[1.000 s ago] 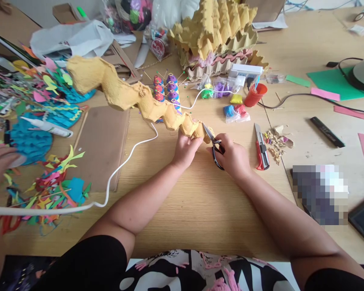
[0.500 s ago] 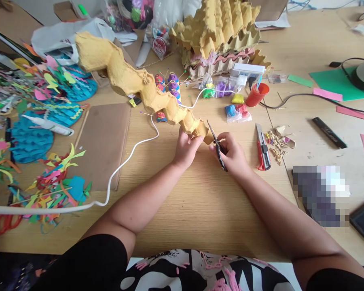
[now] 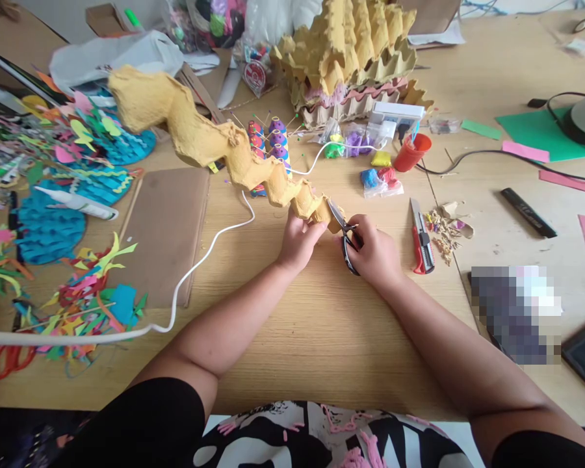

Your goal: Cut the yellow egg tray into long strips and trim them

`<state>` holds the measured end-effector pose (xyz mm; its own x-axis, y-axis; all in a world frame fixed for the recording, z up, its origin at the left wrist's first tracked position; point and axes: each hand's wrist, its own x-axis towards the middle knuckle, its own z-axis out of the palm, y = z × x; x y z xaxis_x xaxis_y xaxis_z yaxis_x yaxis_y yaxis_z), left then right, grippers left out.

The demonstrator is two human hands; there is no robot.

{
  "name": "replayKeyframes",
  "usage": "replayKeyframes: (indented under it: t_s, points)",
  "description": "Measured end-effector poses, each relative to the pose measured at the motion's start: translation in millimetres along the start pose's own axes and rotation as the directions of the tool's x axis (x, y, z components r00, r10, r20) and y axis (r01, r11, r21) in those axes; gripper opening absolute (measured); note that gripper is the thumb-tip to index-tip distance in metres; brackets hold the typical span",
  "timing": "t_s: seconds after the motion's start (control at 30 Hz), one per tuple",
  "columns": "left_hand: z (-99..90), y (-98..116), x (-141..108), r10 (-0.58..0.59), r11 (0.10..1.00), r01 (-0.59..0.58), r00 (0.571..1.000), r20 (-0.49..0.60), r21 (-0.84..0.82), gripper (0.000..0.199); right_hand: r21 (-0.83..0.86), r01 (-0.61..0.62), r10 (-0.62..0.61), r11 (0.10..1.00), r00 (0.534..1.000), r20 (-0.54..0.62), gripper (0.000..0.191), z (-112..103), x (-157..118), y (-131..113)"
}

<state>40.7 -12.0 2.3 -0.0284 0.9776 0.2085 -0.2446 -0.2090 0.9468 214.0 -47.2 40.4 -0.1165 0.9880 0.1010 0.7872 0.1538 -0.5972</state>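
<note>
A long yellow egg-carton strip [image 3: 244, 162] slants from the upper left down to the middle of the view, raised off the table. My left hand [image 3: 299, 240] grips it near its lower right end, thumb on top and fingers partly hidden beneath. In my right hand [image 3: 374, 252] are black-handled scissors [image 3: 344, 227], my fingers around the handles. Their blades lie against the last cup of the strip, pointing up and left. Behind the strip stand small painted carton pieces [image 3: 277, 143], red and purple.
Stacked egg trays [image 3: 351, 58] stand at the back. A red cutter [image 3: 422, 240], carton scraps [image 3: 451, 227] and a red cup [image 3: 412, 153] are on the right. A white cable [image 3: 178, 292], brown cardboard [image 3: 166, 240] and coloured paper pieces [image 3: 82, 286] lie left.
The strip's far left end has dropped and shifted slightly left. The scissors have tilted further left, their blades now over the strip's end cup. My left hand has hardly moved.
</note>
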Motion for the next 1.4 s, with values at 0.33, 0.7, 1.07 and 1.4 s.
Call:
replayKeyframes:
  t_s: [0.33,0.7,1.07,1.4]
  points:
    - [-0.1,0.0,-0.7,-0.011,1.0,0.011,1.0,0.001,-0.008,0.068,-0.105,0.067,-0.067,0.992,0.998,0.008,0.037,-2.8,-2.3,-1.6]
    - [1.1,0.5,1.4,-0.018,1.0,0.018,1.0,0.01,0.003,0.072,-0.077,0.026,-0.025,0.997,1.0,0.014,0.039,-0.6,0.3,2.0]
    - [1.4,0.2,1.1,-0.008,0.999,0.008,1.0,0.004,-0.04,0.066,0.054,-0.01,0.009,0.998,1.0,0.018,0.048,-1.4,2.1,3.4]
    - [5.4,0.9,-1.0,0.072,0.997,-0.069,0.995,0.067,-0.046,0.061,0.454,-0.083,0.07,0.887,0.997,0.045,0.049,4.1,4.9,6.8]
